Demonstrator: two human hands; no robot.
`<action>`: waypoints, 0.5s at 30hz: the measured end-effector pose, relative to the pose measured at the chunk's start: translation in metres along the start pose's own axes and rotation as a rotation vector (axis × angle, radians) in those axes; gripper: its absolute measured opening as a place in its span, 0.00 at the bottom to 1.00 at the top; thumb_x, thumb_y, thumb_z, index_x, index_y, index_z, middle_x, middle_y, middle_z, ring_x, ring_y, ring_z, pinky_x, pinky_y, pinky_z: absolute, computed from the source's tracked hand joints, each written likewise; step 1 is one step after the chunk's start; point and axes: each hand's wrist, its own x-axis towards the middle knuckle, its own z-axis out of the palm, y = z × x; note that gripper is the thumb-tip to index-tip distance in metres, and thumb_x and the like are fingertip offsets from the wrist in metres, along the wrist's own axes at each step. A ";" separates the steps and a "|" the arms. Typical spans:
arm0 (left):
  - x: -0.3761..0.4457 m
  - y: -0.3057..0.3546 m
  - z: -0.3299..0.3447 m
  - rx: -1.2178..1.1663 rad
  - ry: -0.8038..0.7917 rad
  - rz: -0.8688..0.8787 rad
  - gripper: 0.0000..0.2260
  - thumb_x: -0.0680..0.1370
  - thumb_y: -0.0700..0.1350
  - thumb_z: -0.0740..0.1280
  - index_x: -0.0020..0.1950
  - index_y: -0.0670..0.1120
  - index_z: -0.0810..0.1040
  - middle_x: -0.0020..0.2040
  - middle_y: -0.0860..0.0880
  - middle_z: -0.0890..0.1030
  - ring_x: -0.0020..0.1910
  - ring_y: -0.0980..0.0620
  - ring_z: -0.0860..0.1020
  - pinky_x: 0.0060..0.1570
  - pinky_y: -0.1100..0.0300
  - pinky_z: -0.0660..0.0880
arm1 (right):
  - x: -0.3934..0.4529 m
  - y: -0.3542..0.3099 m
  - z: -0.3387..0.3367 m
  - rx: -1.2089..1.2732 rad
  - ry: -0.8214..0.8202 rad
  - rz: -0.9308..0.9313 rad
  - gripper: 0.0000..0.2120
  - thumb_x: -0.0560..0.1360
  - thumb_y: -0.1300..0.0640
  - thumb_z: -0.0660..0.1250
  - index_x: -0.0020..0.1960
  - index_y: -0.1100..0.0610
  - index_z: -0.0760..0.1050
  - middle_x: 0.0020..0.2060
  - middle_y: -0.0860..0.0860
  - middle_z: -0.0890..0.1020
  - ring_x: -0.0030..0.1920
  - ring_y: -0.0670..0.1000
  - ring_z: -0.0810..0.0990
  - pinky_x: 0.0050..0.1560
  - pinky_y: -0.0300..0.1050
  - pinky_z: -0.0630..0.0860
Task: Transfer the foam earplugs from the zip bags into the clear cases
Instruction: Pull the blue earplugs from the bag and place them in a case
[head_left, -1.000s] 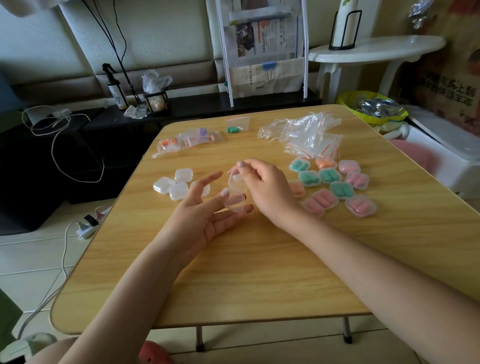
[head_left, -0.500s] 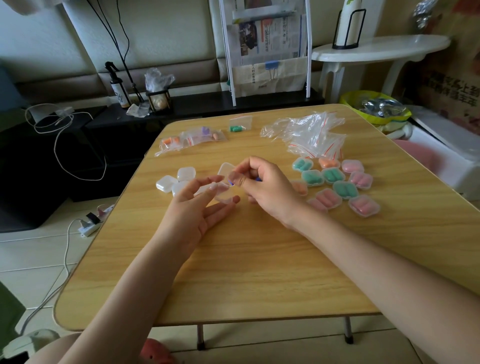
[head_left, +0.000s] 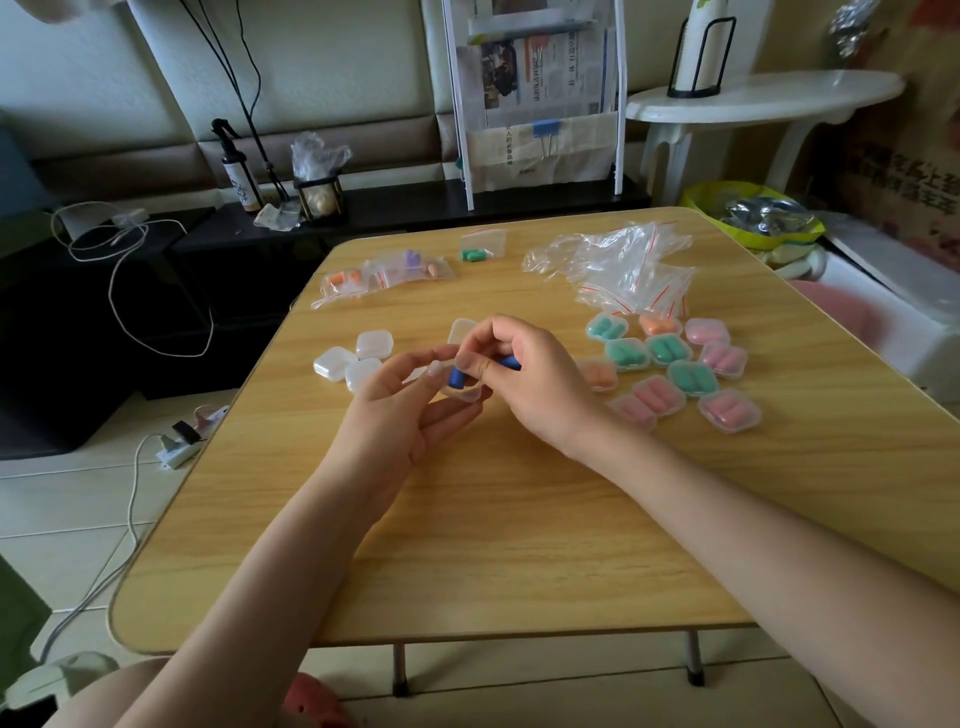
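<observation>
- A small clear plastic hinged case (head_left: 464, 391) sits open in the left hand (head_left: 400, 410), cradled on curled fingers above the wooden table (head_left: 467, 519), lid (head_left: 460, 331) tipped up and away.
- The right hand (head_left: 524, 384) pinches a blue foam earplug (head_left: 457, 375) whose long axis runs nearly upright, lower end in the case; a second blue earplug (head_left: 509, 362) lies roughly crosswise under its fingers.
- Three closed empty clear cases (head_left: 354, 360) lie just left of the hands.
- Filled cases of green, pink and orange earplugs (head_left: 675, 364) cluster to the right.
- Empty zip bags (head_left: 623, 265) are heaped beyond them; filled zip bags (head_left: 384, 275) lie at the far left edge.
</observation>
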 end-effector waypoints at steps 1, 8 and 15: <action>0.000 0.000 0.001 0.003 -0.009 0.002 0.11 0.81 0.41 0.59 0.61 0.40 0.76 0.53 0.41 0.83 0.50 0.45 0.83 0.49 0.56 0.80 | 0.000 0.000 0.001 -0.010 0.017 -0.009 0.04 0.75 0.59 0.69 0.42 0.53 0.76 0.36 0.45 0.81 0.40 0.47 0.80 0.45 0.48 0.80; -0.002 0.003 0.002 -0.072 -0.068 0.014 0.12 0.80 0.43 0.61 0.60 0.38 0.76 0.55 0.41 0.82 0.52 0.43 0.82 0.52 0.56 0.79 | -0.002 -0.006 0.000 -0.026 0.062 -0.005 0.08 0.76 0.53 0.68 0.43 0.56 0.79 0.38 0.56 0.81 0.37 0.51 0.77 0.39 0.45 0.74; 0.000 0.001 -0.002 -0.080 -0.019 0.068 0.11 0.78 0.32 0.62 0.60 0.35 0.74 0.53 0.37 0.82 0.51 0.42 0.83 0.50 0.57 0.80 | 0.000 -0.012 -0.007 0.206 -0.067 0.054 0.20 0.77 0.71 0.48 0.49 0.63 0.78 0.38 0.46 0.78 0.34 0.37 0.72 0.35 0.29 0.67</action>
